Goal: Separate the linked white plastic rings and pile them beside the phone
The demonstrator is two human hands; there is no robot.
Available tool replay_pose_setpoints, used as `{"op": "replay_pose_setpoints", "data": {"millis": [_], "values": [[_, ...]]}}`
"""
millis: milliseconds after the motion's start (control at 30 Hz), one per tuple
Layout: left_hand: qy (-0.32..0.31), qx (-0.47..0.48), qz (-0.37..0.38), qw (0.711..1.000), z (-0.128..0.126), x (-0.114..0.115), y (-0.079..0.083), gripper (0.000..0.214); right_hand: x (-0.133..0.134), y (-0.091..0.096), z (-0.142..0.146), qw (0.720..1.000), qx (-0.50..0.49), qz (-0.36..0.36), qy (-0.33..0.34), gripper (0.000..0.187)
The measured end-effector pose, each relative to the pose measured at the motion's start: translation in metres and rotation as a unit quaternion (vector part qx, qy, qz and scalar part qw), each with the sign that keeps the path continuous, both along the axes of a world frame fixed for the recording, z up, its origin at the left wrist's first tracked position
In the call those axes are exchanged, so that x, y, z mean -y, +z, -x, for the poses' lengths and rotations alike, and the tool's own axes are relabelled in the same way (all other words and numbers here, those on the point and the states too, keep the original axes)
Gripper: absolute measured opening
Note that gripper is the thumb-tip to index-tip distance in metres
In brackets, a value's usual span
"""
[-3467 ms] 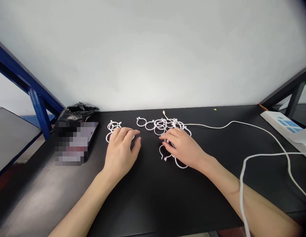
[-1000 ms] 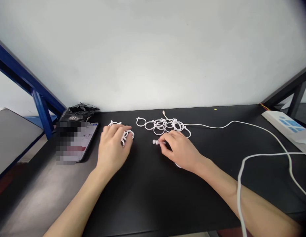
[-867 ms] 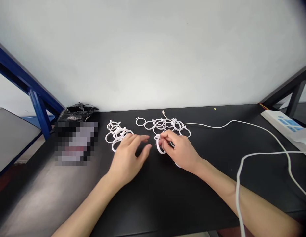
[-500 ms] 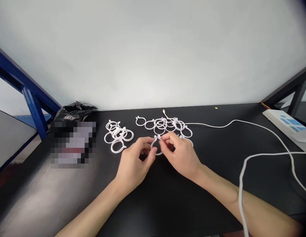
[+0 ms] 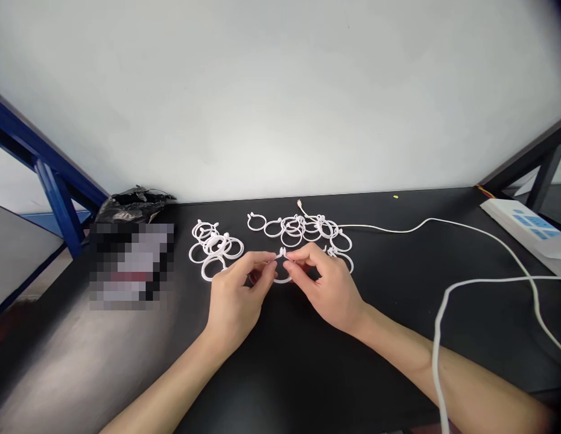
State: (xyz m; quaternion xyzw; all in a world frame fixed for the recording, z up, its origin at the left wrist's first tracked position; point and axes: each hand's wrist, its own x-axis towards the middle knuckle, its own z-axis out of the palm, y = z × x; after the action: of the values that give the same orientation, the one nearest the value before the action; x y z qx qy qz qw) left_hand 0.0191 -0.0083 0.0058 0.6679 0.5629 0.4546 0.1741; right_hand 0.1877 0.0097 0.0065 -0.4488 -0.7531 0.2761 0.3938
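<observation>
A white curtain ring (image 5: 283, 281) is held upright between my two hands over the black table. My left hand (image 5: 239, 289) pinches its left side with thumb and fingertips, while my right hand (image 5: 331, 280) pinches the right side. The ring's two knobbed ends stand close together at the top; whether they touch I cannot tell. Just left of my left hand lies a pile of white rings (image 5: 216, 246), partly overlapping. Beyond my right hand is a second group of loose white rings (image 5: 292, 232), some partly hidden by that hand.
A white cable (image 5: 384, 230) runs along the table from behind the rings and loops over my right forearm. A white power strip (image 5: 520, 226) lies at the right. On the left are a black plastic bag (image 5: 136, 205) and a pixelated package (image 5: 131, 265). A wall (image 5: 280, 102) closes the back.
My hands have shifted slightly left, and my right fingers have moved from the ring's end to its right side. The ring's ends now stand upright side by side.
</observation>
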Motion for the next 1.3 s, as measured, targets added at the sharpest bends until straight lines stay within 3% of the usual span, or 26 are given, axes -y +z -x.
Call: {"op": "replay_pose_setpoints", "data": {"millis": [667,800,900,967,1067,1167,1300], "values": [[-0.003,0.028,-0.008,1.000,0.000,0.001,-0.002,0.009,0.001,0.003,0.004,0.999,-0.007,-0.032,0.019,0.012],[0.040,-0.015,0.004,0.999,0.011,-0.009,0.003,0.010,-0.013,0.008,-0.007,0.988,0.099,-0.121,0.002,0.018],[0.130,-0.058,0.013,0.990,0.035,-0.019,0.007,0.014,-0.024,0.018,-0.024,0.950,0.258,-0.150,-0.092,0.020],[0.190,-0.093,0.003,0.977,0.055,-0.028,0.007,0.017,-0.028,0.026,-0.036,0.916,0.359,-0.098,-0.149,0.025],[0.208,-0.182,-0.009,0.961,0.083,-0.040,0.000,0.018,-0.029,0.032,-0.047,0.884,0.441,0.007,-0.157,0.034],[0.198,-0.247,-0.021,0.948,0.093,-0.046,-0.009,0.023,-0.027,0.029,-0.048,0.877,0.458,0.011,-0.145,0.028],[0.201,-0.260,-0.057,0.943,0.080,-0.040,-0.009,0.025,-0.026,0.023,-0.044,0.879,0.453,0.009,-0.150,0.018]]}}
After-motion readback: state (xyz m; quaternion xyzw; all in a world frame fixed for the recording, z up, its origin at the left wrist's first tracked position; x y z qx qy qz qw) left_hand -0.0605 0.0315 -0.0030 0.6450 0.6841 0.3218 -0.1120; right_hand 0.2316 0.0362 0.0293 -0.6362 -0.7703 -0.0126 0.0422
